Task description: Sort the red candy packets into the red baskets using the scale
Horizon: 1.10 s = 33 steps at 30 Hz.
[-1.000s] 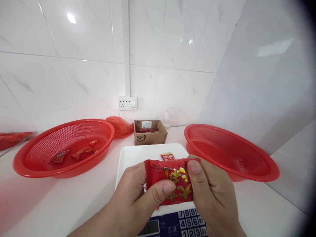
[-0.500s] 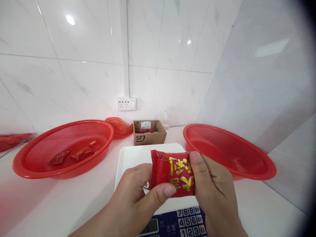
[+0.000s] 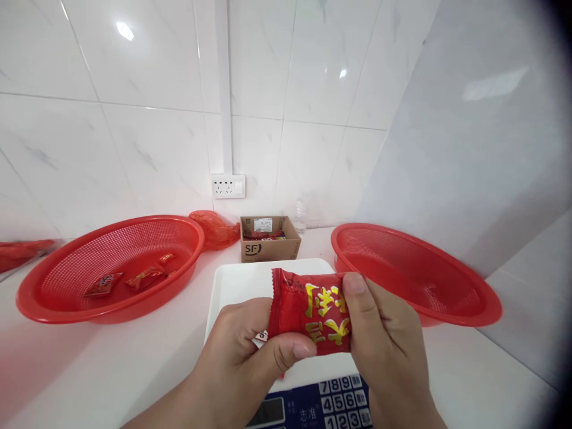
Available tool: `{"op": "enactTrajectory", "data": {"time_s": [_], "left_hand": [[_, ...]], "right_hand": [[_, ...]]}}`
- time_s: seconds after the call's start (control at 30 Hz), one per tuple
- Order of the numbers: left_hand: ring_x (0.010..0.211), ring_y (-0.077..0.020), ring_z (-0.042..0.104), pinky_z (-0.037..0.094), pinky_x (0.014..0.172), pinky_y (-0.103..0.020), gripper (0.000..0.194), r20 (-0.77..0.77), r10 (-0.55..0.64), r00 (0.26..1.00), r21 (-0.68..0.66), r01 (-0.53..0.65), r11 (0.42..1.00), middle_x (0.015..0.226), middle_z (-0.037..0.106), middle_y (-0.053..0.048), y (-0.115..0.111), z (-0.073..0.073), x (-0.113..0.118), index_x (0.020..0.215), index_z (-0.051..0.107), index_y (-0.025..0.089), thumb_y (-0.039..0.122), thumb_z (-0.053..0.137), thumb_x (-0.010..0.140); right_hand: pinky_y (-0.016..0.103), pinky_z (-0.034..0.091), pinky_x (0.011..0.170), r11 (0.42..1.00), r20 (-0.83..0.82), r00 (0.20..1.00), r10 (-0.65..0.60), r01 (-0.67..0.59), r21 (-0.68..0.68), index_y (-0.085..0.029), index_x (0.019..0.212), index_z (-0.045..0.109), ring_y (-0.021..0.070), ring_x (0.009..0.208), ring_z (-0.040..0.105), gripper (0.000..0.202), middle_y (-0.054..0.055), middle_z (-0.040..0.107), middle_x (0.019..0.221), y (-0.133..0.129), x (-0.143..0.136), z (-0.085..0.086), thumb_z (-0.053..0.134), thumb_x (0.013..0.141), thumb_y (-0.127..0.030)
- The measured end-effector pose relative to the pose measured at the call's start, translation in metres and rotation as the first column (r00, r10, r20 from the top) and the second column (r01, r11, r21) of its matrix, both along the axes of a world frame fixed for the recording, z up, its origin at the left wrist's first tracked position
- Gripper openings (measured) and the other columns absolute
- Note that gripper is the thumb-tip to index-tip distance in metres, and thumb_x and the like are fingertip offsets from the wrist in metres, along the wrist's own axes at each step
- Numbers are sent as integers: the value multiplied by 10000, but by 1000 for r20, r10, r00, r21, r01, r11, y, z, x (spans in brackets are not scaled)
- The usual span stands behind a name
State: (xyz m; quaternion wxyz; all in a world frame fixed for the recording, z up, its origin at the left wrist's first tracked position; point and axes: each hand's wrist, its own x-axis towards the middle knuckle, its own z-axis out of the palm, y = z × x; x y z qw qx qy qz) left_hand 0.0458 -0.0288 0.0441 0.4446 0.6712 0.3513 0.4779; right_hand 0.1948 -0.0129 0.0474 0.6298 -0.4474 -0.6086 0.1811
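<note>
A red packet with yellow and white characters is stretched between my two hands, above a white scale with a blue keypad. My left hand grips the packet's left end, thumb on the front and the other fingers behind it. On the packet's right end my right hand is closed, its thumb at the top corner. A small white printed piece shows behind the packet by my left fingers; what it belongs to is hidden.
At the left, a red basket holds several small red packets. Another red basket stands at the right. Behind the scale are a cardboard box with packets inside, a red plastic bag and a clear bottle.
The view has shifted very slightly. Both hands keep their hold on the packet, and a bit of red now shows below my left thumb.
</note>
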Motion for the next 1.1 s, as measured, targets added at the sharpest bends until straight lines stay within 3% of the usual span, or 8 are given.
{"op": "enactTrajectory", "data": {"time_s": [0.2,0.4,0.6,0.9,1.1], "left_hand": [[509,-132,510,421,448,-210,475,82,134,988,10,-135,991,568,545,-12,2,-6,-3,638,578,172,615,545,804],[566,-128,531,410,475,-186,410,94,220,971,70,-227,971,696,650,-31,1,0,1,741,664,177,539,515,863],[434,-96,383,325,395,-188,419,101,324,941,96,-333,938,497,463,30,-1,0,6,564,560,190,459,522,883],[490,-90,446,356,439,-167,342,38,290,956,212,-292,933,569,549,26,2,-2,1,712,642,187,366,459,939],[672,-165,613,488,568,-221,394,139,304,942,95,-319,943,823,707,-42,3,-4,-1,901,703,176,463,434,932]], "right_hand": [[214,303,340,999,0,999,49,-49,-18,-207,539,403,94,390,411,456,-30,470,436,-1,1,-1,453,918,-456],[223,327,389,998,102,993,63,-66,21,-199,560,450,93,422,436,437,-31,484,474,-1,2,0,425,938,-416],[223,320,393,997,95,992,79,-81,12,-196,543,437,90,420,433,451,-28,488,475,-1,1,0,422,938,-415],[218,302,391,993,28,993,119,-118,-26,-193,544,432,90,439,415,474,-28,464,484,-3,-2,1,423,926,-472],[226,309,408,958,51,957,286,-284,-48,-204,604,424,102,477,383,455,-24,438,534,1,8,-4,396,916,-534]]}}
